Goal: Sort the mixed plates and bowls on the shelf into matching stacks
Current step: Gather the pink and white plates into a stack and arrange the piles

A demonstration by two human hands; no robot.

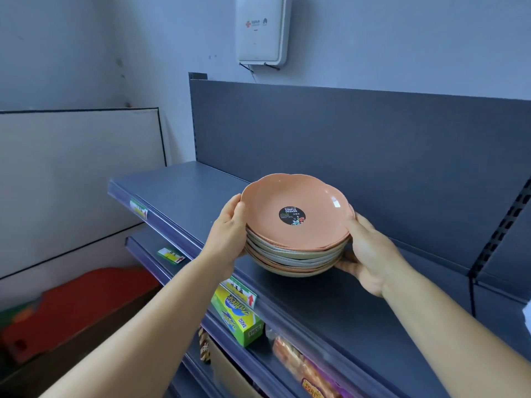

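the stack of plates (296, 245) is gripped from both sides — the left hand (230, 234) curled round its left edge, thumb on the top rim, the right hand (367, 254) wrapped round its right edge. it is held at the top shelf (178, 185); contact cannot be told. a scalloped peach plate (296, 208) with a round black sticker (292, 216) lies uppermost — cream, grey and peach rims show beneath.

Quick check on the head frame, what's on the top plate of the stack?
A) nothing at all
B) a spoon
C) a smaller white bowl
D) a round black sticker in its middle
D: the pink plate on top of the stack bears a round black sticker at its centre, and nothing else lies on it; the left hand and right hand grip the stack's sides.
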